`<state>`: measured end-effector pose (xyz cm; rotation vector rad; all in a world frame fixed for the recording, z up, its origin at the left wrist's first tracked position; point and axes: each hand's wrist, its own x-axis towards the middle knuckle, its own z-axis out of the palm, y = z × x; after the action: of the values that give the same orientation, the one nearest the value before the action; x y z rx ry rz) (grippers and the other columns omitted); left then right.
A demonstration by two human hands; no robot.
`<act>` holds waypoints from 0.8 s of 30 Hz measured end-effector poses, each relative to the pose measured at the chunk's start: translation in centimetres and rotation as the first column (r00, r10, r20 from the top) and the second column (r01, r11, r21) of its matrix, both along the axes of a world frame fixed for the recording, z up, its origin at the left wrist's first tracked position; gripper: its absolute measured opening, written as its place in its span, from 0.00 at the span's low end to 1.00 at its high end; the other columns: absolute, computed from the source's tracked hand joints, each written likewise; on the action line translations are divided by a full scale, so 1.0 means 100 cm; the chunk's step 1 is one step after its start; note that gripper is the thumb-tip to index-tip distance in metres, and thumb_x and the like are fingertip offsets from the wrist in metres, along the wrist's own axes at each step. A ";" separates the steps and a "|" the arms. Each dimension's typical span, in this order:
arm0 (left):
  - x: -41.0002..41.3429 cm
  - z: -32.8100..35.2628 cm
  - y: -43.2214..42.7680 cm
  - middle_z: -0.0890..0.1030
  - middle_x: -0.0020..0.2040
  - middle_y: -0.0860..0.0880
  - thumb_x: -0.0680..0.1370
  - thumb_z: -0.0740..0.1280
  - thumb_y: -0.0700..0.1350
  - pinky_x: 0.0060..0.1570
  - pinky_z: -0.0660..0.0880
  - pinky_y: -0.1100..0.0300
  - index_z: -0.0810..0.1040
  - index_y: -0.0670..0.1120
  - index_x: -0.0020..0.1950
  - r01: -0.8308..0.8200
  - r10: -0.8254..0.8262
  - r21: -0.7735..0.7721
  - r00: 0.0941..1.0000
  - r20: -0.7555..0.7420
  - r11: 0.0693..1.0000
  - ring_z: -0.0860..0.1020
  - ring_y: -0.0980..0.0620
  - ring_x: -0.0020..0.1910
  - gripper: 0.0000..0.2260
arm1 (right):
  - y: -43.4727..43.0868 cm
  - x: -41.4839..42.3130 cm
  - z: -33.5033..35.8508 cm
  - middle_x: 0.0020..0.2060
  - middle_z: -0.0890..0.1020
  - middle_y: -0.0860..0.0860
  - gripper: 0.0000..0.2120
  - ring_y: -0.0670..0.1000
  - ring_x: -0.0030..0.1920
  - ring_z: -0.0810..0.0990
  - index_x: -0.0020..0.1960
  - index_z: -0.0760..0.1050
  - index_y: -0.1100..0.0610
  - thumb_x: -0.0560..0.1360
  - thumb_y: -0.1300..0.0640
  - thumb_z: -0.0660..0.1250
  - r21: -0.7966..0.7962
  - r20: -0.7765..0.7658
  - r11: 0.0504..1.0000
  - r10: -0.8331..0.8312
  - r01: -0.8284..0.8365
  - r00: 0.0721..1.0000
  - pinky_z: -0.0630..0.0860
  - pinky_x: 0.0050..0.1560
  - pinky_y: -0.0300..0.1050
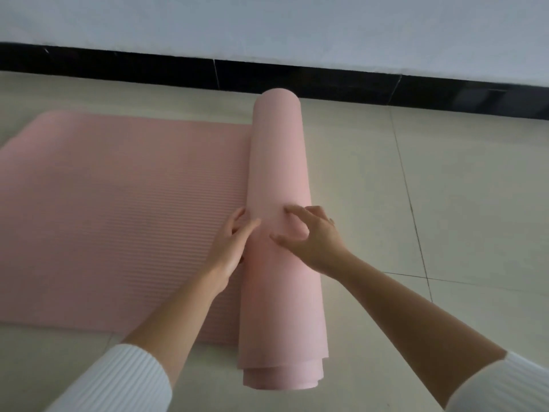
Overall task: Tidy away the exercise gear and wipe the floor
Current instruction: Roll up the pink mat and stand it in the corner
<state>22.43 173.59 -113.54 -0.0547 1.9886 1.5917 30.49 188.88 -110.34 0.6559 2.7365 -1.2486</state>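
A pink exercise mat lies on the floor, partly rolled up. Its rolled part (279, 162) is a thick cylinder that runs from near me toward the wall. The flat ribbed part (118, 203) stretches out to the left. My left hand (230, 248) presses against the left side of the roll, where it meets the flat part, with the fingertips tucked at the seam. My right hand (312, 236) rests on top of the roll with its fingers spread and curved. Neither hand closes around the roll.
The floor (430, 203) is pale tile with dark grout lines. A black skirting board (326, 78) runs along the foot of a white wall (267, 25) just beyond the roll's far end. Bare tile lies to the right of the roll.
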 end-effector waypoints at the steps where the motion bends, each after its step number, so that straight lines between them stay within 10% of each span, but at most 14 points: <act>1: -0.004 0.000 -0.006 0.77 0.58 0.59 0.72 0.67 0.63 0.58 0.74 0.51 0.70 0.64 0.64 -0.005 0.005 0.000 0.999 -0.047 1.000 0.77 0.57 0.57 0.21 | -0.008 -0.006 0.000 0.65 0.71 0.48 0.26 0.51 0.62 0.70 0.68 0.70 0.45 0.72 0.46 0.71 -0.036 -0.061 0.999 -0.007 0.004 0.998 0.69 0.62 0.42; 4: -0.016 -0.003 -0.027 0.75 0.62 0.61 0.70 0.66 0.65 0.63 0.71 0.50 0.71 0.65 0.62 -0.004 0.001 -0.030 0.995 -0.097 1.000 0.74 0.59 0.60 0.21 | -0.018 -0.021 0.001 0.65 0.71 0.50 0.30 0.48 0.56 0.73 0.70 0.66 0.50 0.71 0.57 0.73 -0.199 -0.091 0.975 -0.115 0.095 0.989 0.73 0.48 0.36; 9: -0.024 0.002 -0.046 0.79 0.57 0.58 0.72 0.68 0.61 0.40 0.75 0.58 0.69 0.67 0.64 0.053 -0.052 -0.031 0.998 0.044 0.998 0.79 0.54 0.52 0.22 | -0.029 -0.031 -0.002 0.72 0.63 0.50 0.51 0.55 0.67 0.69 0.78 0.45 0.47 0.67 0.42 0.75 -0.428 0.256 0.876 -0.118 0.222 0.959 0.73 0.57 0.50; 24: 0.028 0.012 0.041 0.79 0.57 0.53 0.72 0.71 0.55 0.40 0.74 0.65 0.63 0.64 0.71 0.295 -0.299 0.068 0.952 0.068 0.953 0.79 0.58 0.52 0.30 | 0.063 0.042 0.001 0.62 0.76 0.49 0.40 0.53 0.55 0.79 0.74 0.57 0.41 0.68 0.53 0.73 -0.550 0.315 0.721 -0.288 0.422 0.904 0.79 0.42 0.51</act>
<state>25.22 177.68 -112.35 0.1945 1.7942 1.4273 34.68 195.18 -110.26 1.1730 1.8939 -1.8843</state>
